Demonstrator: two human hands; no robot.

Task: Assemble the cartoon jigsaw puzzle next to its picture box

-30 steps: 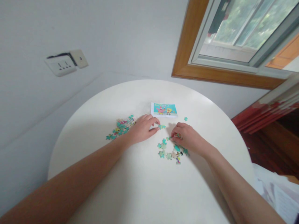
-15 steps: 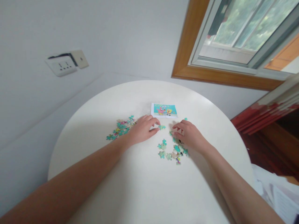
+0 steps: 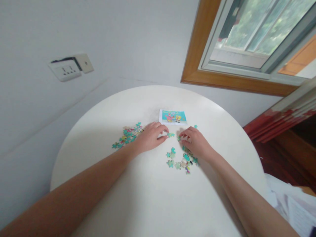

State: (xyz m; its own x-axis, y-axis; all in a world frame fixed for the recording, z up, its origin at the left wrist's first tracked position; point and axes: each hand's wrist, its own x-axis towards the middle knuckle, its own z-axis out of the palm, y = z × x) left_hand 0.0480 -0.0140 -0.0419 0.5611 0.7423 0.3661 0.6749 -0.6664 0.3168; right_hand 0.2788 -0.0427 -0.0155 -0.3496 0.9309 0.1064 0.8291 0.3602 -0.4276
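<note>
My left hand [image 3: 153, 135] rests on the table with thumb and forefinger curved at the left end of a small green-yellow puzzle piece [image 3: 171, 135], pinching its edge. Facing it, my right hand [image 3: 194, 140] has its thumb and fingertips on another green puzzle piece [image 3: 179, 138], partly covered by the fingers. A narrow gap separates the two pieces. Below and under my right hand lie several loose puzzle pieces [image 3: 186, 157], mostly green. Just beyond the hands is a picture card [image 3: 174, 117] with cartoon figures on a turquoise ground.
A heap of puzzle pieces [image 3: 127, 135] lies left of my left hand, partly behind the wrist. The round white table [image 3: 148, 204] stands against the wall [image 3: 138, 39], below a wood-framed window [image 3: 197, 74]. Papers [image 3: 293, 204] lie low at the right.
My right hand has shifted slightly left and up, bringing its puzzle piece closer to the one at my left hand. The left hand has stayed in place.
</note>
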